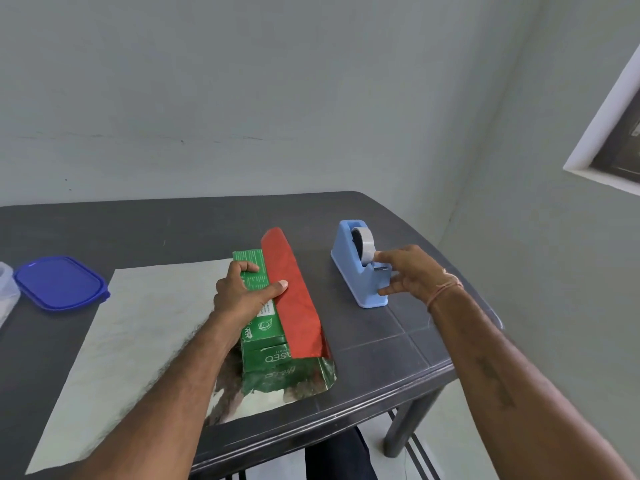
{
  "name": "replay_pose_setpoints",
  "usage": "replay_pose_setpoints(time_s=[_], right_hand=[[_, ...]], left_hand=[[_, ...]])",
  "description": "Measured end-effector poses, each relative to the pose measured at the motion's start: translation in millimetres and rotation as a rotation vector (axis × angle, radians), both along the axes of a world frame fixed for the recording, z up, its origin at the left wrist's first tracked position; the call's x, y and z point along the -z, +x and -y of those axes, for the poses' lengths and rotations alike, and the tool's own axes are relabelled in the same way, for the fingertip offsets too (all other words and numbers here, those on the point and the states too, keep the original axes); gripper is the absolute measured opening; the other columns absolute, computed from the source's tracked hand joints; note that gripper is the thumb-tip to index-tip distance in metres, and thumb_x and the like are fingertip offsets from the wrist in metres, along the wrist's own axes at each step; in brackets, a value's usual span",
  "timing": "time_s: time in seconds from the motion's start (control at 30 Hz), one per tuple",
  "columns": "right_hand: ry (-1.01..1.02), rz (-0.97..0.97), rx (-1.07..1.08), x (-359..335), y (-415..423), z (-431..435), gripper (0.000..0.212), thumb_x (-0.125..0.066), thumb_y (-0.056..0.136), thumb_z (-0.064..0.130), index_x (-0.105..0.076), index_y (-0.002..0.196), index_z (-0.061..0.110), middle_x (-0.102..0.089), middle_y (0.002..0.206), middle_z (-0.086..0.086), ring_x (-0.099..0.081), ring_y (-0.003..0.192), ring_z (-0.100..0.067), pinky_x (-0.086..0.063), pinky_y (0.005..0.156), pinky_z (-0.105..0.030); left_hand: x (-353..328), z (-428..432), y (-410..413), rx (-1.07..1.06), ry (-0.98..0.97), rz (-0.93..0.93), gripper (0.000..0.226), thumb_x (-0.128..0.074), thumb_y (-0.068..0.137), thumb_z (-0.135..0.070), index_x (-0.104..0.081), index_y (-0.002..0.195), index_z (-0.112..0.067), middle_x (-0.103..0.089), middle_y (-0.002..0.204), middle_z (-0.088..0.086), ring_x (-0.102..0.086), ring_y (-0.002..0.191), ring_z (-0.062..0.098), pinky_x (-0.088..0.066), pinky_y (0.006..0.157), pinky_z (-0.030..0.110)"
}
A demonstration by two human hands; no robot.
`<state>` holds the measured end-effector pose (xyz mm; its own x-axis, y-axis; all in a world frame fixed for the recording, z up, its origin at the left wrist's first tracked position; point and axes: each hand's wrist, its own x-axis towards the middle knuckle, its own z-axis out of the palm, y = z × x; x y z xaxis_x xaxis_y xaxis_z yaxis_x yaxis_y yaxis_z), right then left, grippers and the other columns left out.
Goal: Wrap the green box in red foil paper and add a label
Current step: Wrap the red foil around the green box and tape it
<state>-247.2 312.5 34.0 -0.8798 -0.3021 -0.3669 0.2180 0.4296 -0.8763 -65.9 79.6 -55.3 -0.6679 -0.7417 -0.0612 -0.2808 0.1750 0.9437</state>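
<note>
Our two bare forearms reach in from the bottom edge over the dark desk. We hold the left hand on top of the green box, which lies lengthwise near the middle of the desk with its printed end facing us. The fingers of that hand curl over the box's upper left edge, and the thumb presses the edge of the red foil paper down against the top face. The paper lies under the box, silvery underside up, and spreads wide to the left as a flat sheet. On the right it is folded up over the box, so its red side shows as a long strip. At the near end the shiny underside sticks out past the box and mirrors the green print.

We stretch the right hand to the light blue tape dispenser, which stands to the right of the box, apart from it. That hand's fingers are spread and fairly straight. The index fingertip touches the tape roll near the cutter, and the thumb rests lower down against the dispenser's near end, well apart from the index. A thin thread band circles that wrist.

Far to the left a blue lid lies flat on the desk beside a clear container cut off by the edge of view.
</note>
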Motion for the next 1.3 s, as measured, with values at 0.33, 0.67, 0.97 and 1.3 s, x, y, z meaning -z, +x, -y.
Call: replay_pose_setpoints(time_s=[0.33,0.67,0.97,1.3], right_hand=[[-0.174,0.037,0.110,4.5,14.2,-6.9,0.044,-0.074,0.092,0.013,-0.060,0.131,-0.004,-0.056,0.129,-0.017,-0.064,0.114,-0.039,-0.063,0.076,-0.051],[-0.279,0.042,0.164,22.2,22.9,-12.3,0.032,-0.074,0.091,0.014,-0.067,0.118,-0.003,-0.059,0.128,-0.015,-0.063,0.118,-0.032,-0.062,0.087,-0.048],[-0.351,0.002,0.192,46.0,32.0,-19.5,0.028,-0.078,0.089,0.016,-0.063,0.106,0.000,-0.062,0.128,-0.018,-0.065,0.117,-0.031,-0.059,0.096,-0.046],[-0.471,-0.031,0.312,57.6,44.8,-16.6,0.019,-0.078,0.090,0.019,-0.066,0.083,0.006,-0.064,0.089,-0.004,-0.066,0.088,-0.017,-0.061,0.088,-0.039]], left_hand=[[-2.1,-2.8,1.0,-0.007,-0.018,0.008,0.061,-0.093,0.065,-0.052,-0.052,0.108,-0.037,-0.049,0.131,0.003,-0.054,0.113,0.025,-0.051,0.093,0.040],[-2.8,-3.5,1.0,0.001,-0.011,-0.001,0.060,-0.092,0.069,-0.048,-0.052,0.112,-0.032,-0.048,0.134,0.004,-0.053,0.113,0.025,-0.045,0.089,0.037],[-2.7,-2.7,-0.7,0.005,0.004,0.003,0.061,-0.093,0.068,-0.047,-0.052,0.111,-0.034,-0.049,0.136,0.004,-0.054,0.113,0.025,-0.046,0.088,0.036],[-3.6,-3.2,-0.2,0.005,0.018,0.000,0.059,-0.093,0.068,-0.046,-0.052,0.109,-0.036,-0.048,0.139,0.004,-0.053,0.116,0.025,-0.046,0.091,0.037]])
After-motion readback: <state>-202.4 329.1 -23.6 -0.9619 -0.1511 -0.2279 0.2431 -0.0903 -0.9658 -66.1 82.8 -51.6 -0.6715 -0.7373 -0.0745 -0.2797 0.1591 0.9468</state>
